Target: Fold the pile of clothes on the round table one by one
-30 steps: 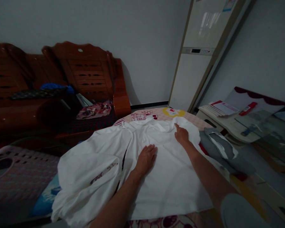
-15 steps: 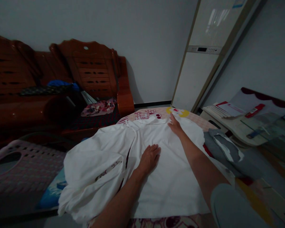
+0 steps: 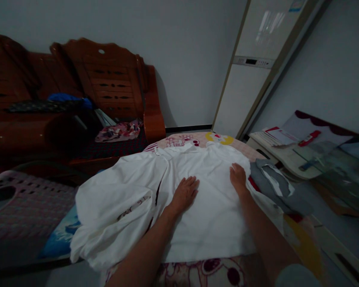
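A white shirt (image 3: pixel 209 215) lies spread over a round table covered with a pink patterned cloth (image 3: pixel 194 140). My left hand (image 3: pixel 184 192) rests flat on the middle of the shirt, fingers stretched out. My right hand (image 3: pixel 237 178) lies on the shirt's right side near its edge, fingers flat and pointing away from me. More white fabric (image 3: pixel 113 207) is bunched at the left and hangs over the table edge.
A grey garment (image 3: pixel 273 184) lies at the right of the shirt. A pink laundry basket (image 3: pixel 24 207) stands at the left. Behind it stand a wooden bench (image 3: pixel 77 99) with clothes on it, a tall white appliance (image 3: pixel 251 71), and a side table with papers (image 3: pixel 279 137).
My right hand has drawn back from the collar at the far edge to the shirt's right side. My left hand has stayed in place on the shirt.
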Available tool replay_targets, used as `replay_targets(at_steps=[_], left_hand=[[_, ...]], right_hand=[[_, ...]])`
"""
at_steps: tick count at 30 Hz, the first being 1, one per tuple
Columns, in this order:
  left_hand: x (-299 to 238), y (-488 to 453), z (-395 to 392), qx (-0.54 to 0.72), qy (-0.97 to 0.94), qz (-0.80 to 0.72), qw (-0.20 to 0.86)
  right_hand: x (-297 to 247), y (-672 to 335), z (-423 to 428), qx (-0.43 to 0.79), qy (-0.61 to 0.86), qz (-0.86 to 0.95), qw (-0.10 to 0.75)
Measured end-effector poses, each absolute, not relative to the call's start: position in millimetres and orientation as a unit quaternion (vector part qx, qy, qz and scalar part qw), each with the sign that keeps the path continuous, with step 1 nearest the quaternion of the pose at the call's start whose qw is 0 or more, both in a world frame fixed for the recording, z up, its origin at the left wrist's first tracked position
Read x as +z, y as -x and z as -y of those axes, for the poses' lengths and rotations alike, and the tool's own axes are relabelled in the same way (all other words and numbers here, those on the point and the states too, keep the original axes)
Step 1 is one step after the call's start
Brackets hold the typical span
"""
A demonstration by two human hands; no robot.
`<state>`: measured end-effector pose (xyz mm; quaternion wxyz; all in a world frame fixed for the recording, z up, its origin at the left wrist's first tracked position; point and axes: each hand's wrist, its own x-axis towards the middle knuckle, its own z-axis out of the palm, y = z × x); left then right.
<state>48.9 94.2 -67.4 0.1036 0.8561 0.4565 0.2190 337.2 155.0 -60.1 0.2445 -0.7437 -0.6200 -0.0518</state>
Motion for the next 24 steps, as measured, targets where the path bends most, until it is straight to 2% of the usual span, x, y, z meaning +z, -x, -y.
replay_targets(at_steps=[3, 9, 16, 24], left_hand=[[-68.8, -48.8, -95.3, 0.226, -0.855, -0.455, 0.105], [-68.2, -48.8, -95.0, 0.228, -0.856, -0.454, 0.101], [-66.8, -48.0, -92.8, 0.241, -0.853, -0.453, 0.098], [-63.8, -50.1, -91.1, 0.277, -0.87, -0.399, 0.091]], right_hand=[[-48.7, -361.7, -129.1, -0.091, 0.774, 0.579, 0.239], [-42.5, -370.4, -98.3, -0.08, 0.828, 0.541, 0.127], [-30.0, -360.1, -123.8, -0.007, 0.852, 0.508, 0.126], [-14.7, -368.8, -131.6, -0.041, 0.855, 0.505, 0.115]])
